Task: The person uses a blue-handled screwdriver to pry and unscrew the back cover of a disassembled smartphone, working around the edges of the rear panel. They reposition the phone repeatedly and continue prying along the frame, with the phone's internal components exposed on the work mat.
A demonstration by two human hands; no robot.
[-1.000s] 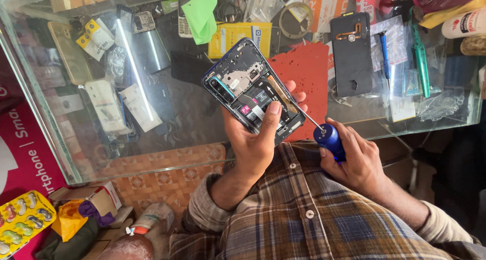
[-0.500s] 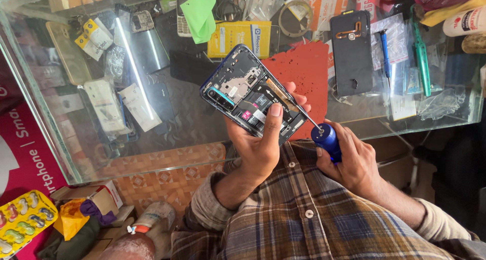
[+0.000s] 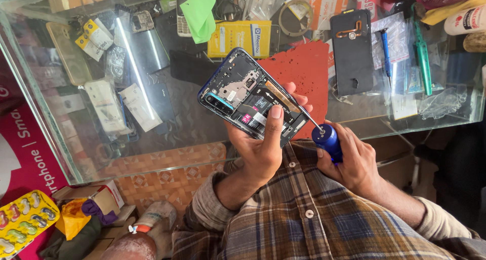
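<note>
Left hand [image 3: 260, 151] hides phone's [image 3: 250, 100] underside; screwdriver [image 3: 324, 136] tip indistinct.

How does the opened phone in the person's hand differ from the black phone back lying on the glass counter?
The opened blue-edged phone is held tilted in the left hand, circuitry exposed; the black phone back lies flat and untouched on the glass counter, no circuitry showing. Both are phone-sized slabs.

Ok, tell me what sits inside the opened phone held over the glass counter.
The opened phone shows a grey metal shield, a camera module and black parts with a pink label. The left hand thumb covers part of them; the screwdriver tip meets its right edge.
</note>
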